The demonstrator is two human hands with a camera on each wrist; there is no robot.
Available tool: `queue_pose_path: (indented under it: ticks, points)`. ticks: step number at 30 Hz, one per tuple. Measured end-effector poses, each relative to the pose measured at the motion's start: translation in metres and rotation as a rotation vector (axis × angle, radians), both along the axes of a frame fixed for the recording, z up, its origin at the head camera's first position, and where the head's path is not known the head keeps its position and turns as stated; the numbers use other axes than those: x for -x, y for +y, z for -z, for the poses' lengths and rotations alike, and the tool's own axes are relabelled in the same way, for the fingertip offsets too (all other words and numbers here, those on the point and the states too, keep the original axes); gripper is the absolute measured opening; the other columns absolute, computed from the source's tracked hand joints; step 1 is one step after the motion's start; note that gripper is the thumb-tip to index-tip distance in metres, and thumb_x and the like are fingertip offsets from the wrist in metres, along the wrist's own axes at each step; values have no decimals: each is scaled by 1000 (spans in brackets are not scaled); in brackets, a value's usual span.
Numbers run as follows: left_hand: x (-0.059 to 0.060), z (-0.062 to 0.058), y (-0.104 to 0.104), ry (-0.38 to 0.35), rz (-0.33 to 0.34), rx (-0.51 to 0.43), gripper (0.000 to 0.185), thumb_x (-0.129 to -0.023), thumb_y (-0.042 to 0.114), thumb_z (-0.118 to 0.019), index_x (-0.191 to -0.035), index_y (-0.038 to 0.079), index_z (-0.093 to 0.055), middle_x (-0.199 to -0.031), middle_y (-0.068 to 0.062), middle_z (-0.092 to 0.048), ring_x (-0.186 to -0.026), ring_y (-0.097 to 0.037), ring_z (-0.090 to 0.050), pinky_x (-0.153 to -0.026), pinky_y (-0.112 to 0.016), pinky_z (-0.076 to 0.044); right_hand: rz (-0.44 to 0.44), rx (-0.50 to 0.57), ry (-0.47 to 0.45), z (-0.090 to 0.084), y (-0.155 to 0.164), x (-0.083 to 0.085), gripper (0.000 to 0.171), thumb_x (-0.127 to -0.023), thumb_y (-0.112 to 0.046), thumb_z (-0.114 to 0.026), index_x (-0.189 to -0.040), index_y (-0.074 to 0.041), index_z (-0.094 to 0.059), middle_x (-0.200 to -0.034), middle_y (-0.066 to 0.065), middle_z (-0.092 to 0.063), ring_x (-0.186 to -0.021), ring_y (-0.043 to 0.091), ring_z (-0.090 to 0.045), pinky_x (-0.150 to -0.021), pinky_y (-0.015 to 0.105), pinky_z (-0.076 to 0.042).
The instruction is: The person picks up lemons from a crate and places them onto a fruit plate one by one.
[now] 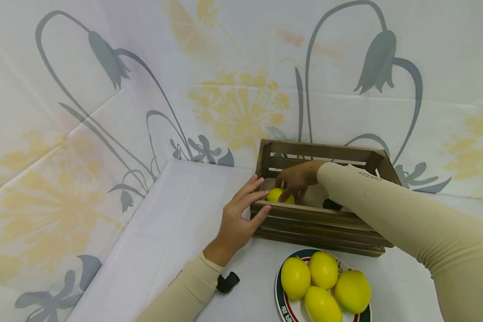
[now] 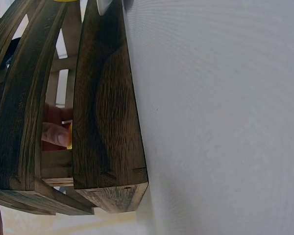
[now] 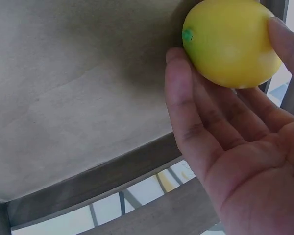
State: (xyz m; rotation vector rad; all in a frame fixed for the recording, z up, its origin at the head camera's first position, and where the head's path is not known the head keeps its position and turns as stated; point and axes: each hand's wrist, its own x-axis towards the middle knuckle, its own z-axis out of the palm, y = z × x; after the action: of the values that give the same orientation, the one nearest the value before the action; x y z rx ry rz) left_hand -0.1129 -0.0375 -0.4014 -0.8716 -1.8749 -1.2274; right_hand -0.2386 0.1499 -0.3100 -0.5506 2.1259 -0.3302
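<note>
Reaching into the crate [image 1: 322,223], the right hand [image 1: 295,179] curled its fingers [image 3: 186,112] round a lemon [image 1: 279,196] at the box's nine o'clock corner, best lowered gently while the left hand [image 1: 237,219], fingers apart, steadied the front slat.

There were five lemons, four on one plate [image 1: 282,300] and one lemon [image 1: 279,196] in one wooden crate [image 1: 318,228], plus two hands.

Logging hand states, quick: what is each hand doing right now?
Left hand: open, fingers resting on the wooden crate.
Right hand: holding the lemon inside the crate.
</note>
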Motion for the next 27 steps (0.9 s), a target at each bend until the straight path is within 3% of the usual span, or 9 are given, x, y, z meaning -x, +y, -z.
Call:
queue_pose_path:
  ticks: [17, 27]
  points:
    - [-1, 0, 3, -9, 3, -3, 37, -99, 34, -62, -119, 4, -69, -140, -17, -59, -142, -30, -47, -114, -39, -43, 19, 68, 72, -19, 10, -5, 55, -97, -24, -65, -142, 0, -44, -139, 22, -49, -107, 24, -67, -92, 37, -60]
    - [-1, 0, 1, -17, 7, -4, 30, -91, 13, -73, -120, 3, -69, -140, -17, -60, -140, -32, -48, -113, -39, -44, 11, 110, 115, -30, 13, -5, 49, -97, -25, -67, -136, -3, -48, -134, 21, -53, -100, 25, -68, -88, 38, -61]
